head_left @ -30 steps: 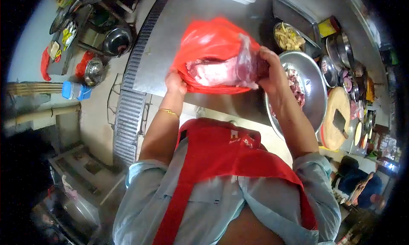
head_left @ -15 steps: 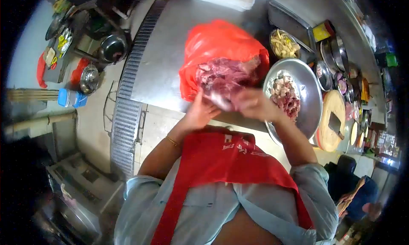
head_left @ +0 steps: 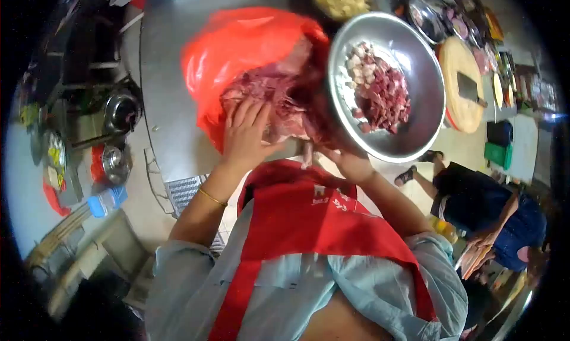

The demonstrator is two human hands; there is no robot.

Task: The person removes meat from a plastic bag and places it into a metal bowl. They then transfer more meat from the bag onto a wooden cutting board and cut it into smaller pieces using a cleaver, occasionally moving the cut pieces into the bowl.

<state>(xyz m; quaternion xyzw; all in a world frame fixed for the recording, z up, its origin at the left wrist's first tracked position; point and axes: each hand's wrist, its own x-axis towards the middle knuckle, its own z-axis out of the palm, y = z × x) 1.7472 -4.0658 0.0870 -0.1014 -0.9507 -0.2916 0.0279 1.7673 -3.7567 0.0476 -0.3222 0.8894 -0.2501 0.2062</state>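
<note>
raw meat (head_left: 276,97), long axis unclear, points one end (head_left: 306,156) toward the apron (head_left: 291,222).

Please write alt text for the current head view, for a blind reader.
The person's left hand lies spread on raw meat at the mouth of a red bag on a metal table; the right hand is near the meat's lower edge. To the right, a metal bowl holds cut meat; beyond it, a cleaver lies on a wooden board.

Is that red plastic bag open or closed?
Open: raw meat shows at the mouth of the red bag, with the left hand on the meat.
</note>
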